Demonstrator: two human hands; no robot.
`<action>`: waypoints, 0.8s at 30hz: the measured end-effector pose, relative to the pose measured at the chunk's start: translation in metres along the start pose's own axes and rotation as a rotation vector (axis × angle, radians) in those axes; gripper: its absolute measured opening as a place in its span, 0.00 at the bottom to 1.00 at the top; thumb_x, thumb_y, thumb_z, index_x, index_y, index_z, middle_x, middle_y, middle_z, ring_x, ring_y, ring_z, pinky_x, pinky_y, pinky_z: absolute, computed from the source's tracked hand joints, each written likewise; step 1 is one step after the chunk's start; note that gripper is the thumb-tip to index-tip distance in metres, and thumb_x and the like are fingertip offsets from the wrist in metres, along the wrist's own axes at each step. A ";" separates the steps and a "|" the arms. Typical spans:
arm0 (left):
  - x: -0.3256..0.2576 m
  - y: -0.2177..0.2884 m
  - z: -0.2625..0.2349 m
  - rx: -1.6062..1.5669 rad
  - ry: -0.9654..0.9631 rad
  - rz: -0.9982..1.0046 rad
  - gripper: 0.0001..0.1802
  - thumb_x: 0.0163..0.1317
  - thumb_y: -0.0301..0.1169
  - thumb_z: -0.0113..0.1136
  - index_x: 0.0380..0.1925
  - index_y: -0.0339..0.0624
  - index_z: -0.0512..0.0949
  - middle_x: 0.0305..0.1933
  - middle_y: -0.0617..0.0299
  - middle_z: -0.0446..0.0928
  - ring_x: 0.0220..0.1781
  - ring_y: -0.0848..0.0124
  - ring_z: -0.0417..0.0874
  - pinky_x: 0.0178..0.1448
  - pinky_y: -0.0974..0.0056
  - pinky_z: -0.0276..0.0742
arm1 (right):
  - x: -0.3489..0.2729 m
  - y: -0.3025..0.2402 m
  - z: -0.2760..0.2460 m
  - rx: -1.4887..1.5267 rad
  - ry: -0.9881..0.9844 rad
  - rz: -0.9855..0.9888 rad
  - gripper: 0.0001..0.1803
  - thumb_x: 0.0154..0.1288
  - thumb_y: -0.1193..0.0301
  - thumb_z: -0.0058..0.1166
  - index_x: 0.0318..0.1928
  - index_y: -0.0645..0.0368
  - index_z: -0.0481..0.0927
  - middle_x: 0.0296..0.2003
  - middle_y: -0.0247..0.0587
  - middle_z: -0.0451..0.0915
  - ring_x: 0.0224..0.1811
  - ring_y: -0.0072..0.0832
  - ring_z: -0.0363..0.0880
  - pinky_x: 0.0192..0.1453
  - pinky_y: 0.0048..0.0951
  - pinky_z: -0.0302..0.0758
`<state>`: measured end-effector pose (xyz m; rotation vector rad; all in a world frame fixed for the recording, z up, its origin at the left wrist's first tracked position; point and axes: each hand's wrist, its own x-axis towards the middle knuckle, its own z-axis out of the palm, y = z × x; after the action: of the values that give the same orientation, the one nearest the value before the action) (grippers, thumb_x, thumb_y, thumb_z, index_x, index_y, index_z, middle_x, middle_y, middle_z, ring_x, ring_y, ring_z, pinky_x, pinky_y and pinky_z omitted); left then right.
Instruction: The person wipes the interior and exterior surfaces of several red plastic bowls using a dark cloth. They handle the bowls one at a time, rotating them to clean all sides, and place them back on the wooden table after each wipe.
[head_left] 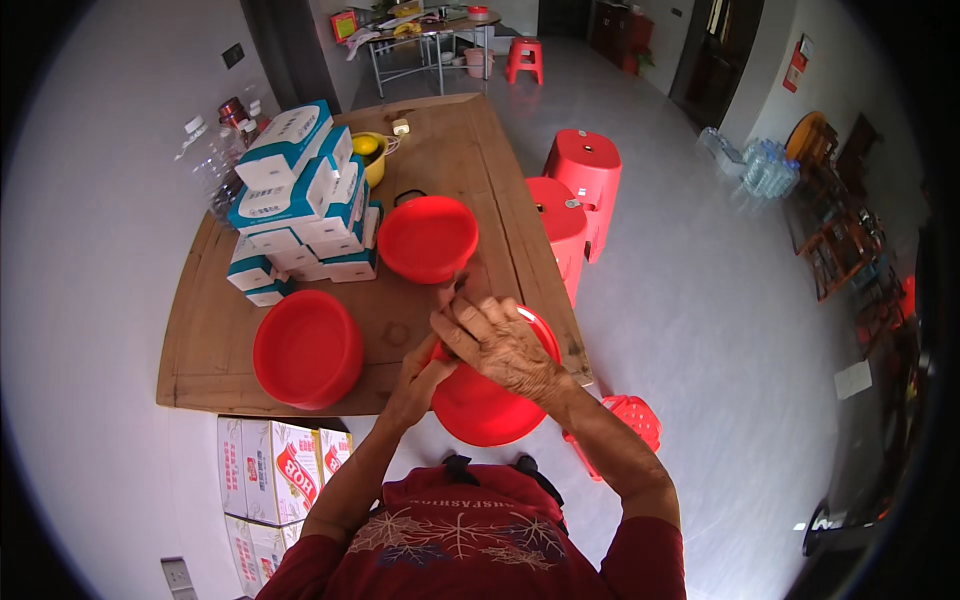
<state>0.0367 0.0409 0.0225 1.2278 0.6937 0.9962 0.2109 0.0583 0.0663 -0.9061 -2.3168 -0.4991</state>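
A shallow red basin sits in front of me, overlapping the table's near right edge. My left hand is closed at its left rim, the thumb over the edge. Over the upper left part of this basin is my right hand, its fingers curled and close to the left hand. A small dark and brownish shape shows just beyond the right fingers, too blurred to name. Farther off stands a second red basin, and a third red basin is at the left. Neither is touched.
The wooden table bears stacked blue-and-white tissue boxes, plastic bottles and a yellow bowl. Red stools line its right side. A red plastic stool stands low at my right. Cartons are stacked below the table's left end.
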 end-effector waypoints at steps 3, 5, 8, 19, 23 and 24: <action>-0.003 0.013 0.007 0.036 0.024 0.078 0.30 0.58 0.23 0.45 0.64 0.33 0.63 0.59 0.58 0.70 0.59 0.73 0.69 0.64 0.68 0.62 | 0.003 0.010 -0.004 -0.125 0.073 0.118 0.24 0.53 0.67 0.53 0.54 0.53 0.74 0.46 0.38 0.73 0.45 0.33 0.72 0.43 0.37 0.66; -0.002 0.025 0.014 0.126 0.065 0.159 0.31 0.56 0.25 0.43 0.63 0.31 0.62 0.59 0.56 0.70 0.60 0.70 0.69 0.65 0.66 0.61 | -0.002 0.017 0.005 -0.126 0.107 0.314 0.25 0.50 0.68 0.56 0.52 0.54 0.74 0.46 0.39 0.74 0.44 0.34 0.73 0.43 0.38 0.66; -0.002 0.026 0.018 0.160 0.135 0.223 0.32 0.54 0.25 0.42 0.63 0.30 0.62 0.60 0.53 0.70 0.62 0.67 0.69 0.66 0.64 0.61 | -0.016 0.024 0.030 -0.071 0.132 0.636 0.28 0.45 0.67 0.63 0.51 0.51 0.72 0.44 0.41 0.75 0.40 0.38 0.78 0.41 0.39 0.72; -0.011 -0.006 0.023 0.181 0.261 0.387 0.32 0.56 0.28 0.51 0.63 0.30 0.62 0.63 0.51 0.67 0.64 0.64 0.67 0.68 0.61 0.59 | -0.060 0.002 0.051 0.324 0.249 1.150 0.21 0.51 0.71 0.62 0.46 0.59 0.71 0.40 0.53 0.77 0.35 0.52 0.79 0.40 0.46 0.76; -0.007 0.005 0.012 -0.017 0.039 0.254 0.38 0.55 0.35 0.59 0.65 0.31 0.59 0.63 0.52 0.67 0.64 0.64 0.68 0.68 0.60 0.60 | -0.044 0.021 0.014 0.205 0.183 0.751 0.20 0.47 0.79 0.58 0.44 0.58 0.74 0.37 0.49 0.76 0.35 0.46 0.78 0.39 0.42 0.78; -0.003 0.009 0.003 -0.023 -0.035 0.215 0.40 0.54 0.37 0.61 0.65 0.31 0.58 0.63 0.52 0.67 0.64 0.64 0.68 0.68 0.59 0.60 | -0.039 0.021 0.007 0.131 0.152 0.608 0.19 0.47 0.77 0.57 0.44 0.56 0.75 0.38 0.48 0.77 0.33 0.44 0.79 0.36 0.41 0.78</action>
<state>0.0358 0.0375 0.0314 1.3165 0.5290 1.1538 0.2462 0.0578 0.0389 -1.3770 -1.7888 -0.1465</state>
